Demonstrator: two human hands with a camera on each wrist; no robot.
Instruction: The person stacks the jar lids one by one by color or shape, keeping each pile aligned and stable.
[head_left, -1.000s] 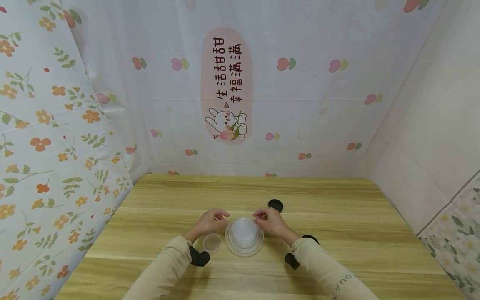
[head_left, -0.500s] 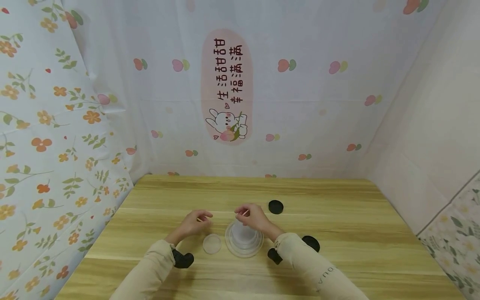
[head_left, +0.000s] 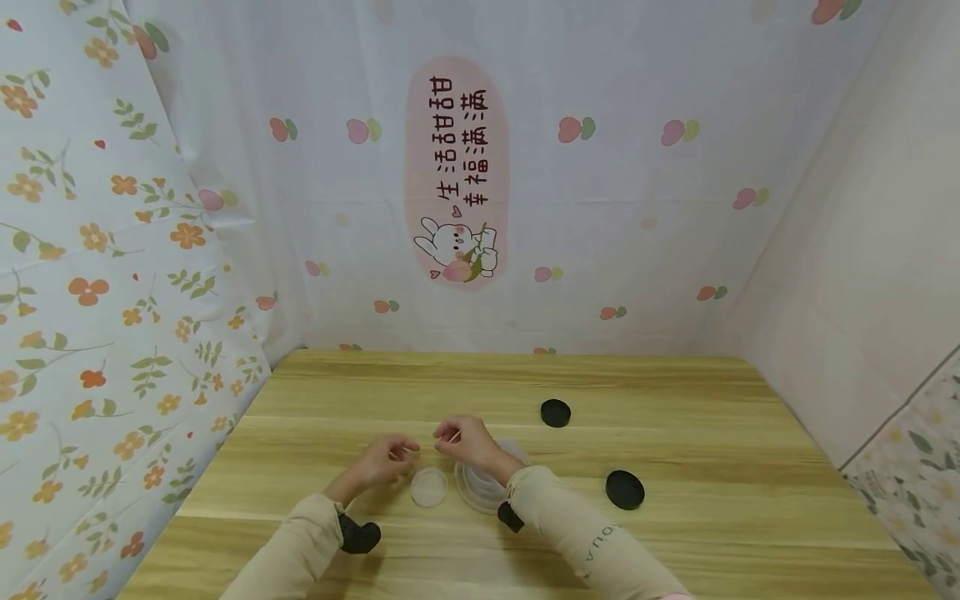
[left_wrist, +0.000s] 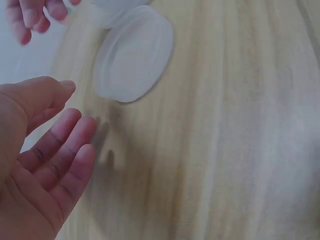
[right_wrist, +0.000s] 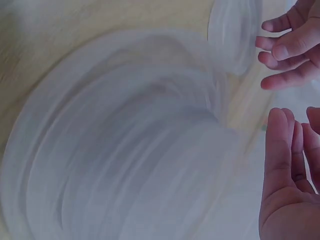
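Note:
My left hand (head_left: 381,461) hovers just behind a small clear round lid (head_left: 429,487) on the table. Its fingers are loosely bent, and the left wrist view finds nothing between them. My right hand (head_left: 467,442) is held over the far left side of a stack of translucent round lids (head_left: 472,490), fingertips pointing toward the left hand. The right wrist view shows that hand empty too, its fingers relaxed. Broad rings at the bottom of the stack (right_wrist: 100,165) narrow toward the top. In the head view, the right hand and forearm hide part of the stack.
Two black round lids lie on the right: one farther back (head_left: 556,412), the other nearer (head_left: 625,489). The wood-grain table (head_left: 360,392) meets a printed cloth wall (head_left: 637,250) at the back. A floral cloth (head_left: 112,333) hangs on the left.
My right hand has moved left from the stack's right side, passing over it. The left hand has shifted left, away from the stack. The lids stay in place.

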